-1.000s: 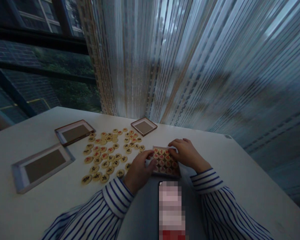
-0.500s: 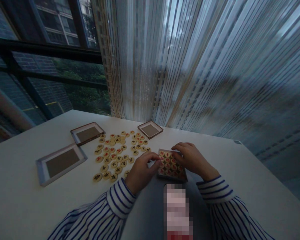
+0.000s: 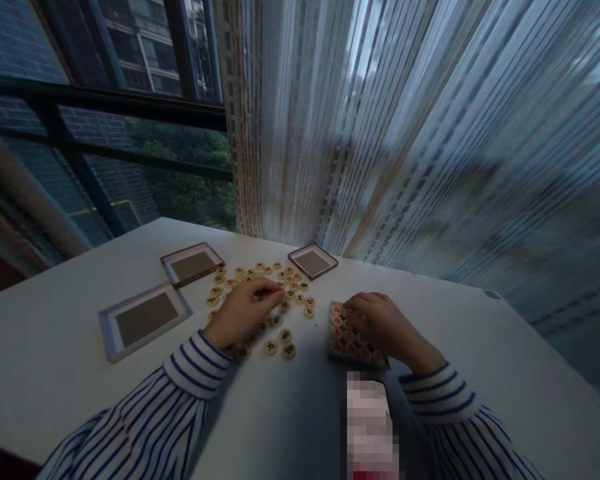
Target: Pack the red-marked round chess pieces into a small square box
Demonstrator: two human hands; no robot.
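My left hand (image 3: 245,310) hovers over the loose xiangqi pieces (image 3: 271,347), its thumb and forefinger drawn together. Whatever may be between those fingertips is hidden. Round and pale, the loose pieces carry black or red characters; some lie beneath my hand, out of sight. To the right, a small open box (image 3: 332,352) holds rows of red-marked xiangqi pieces (image 3: 337,332). My right hand (image 3: 387,327) covers the box's far right part, fingers bent together at its far row. I cannot make out what they pinch there.
Two shallow open trays (image 3: 186,308) (image 3: 165,262) stand on the left of the white table (image 3: 480,373). A smaller tray (image 3: 335,261) sits near the far edge. A partly blurred-out phone-like object (image 3: 386,393) lies in front of the box. Beyond hang string curtains (image 3: 300,133).
My left hand has left the box and moved left over the loose pieces. My right hand stays at the box, its fingers now farther over the far row. The view has shifted slightly.
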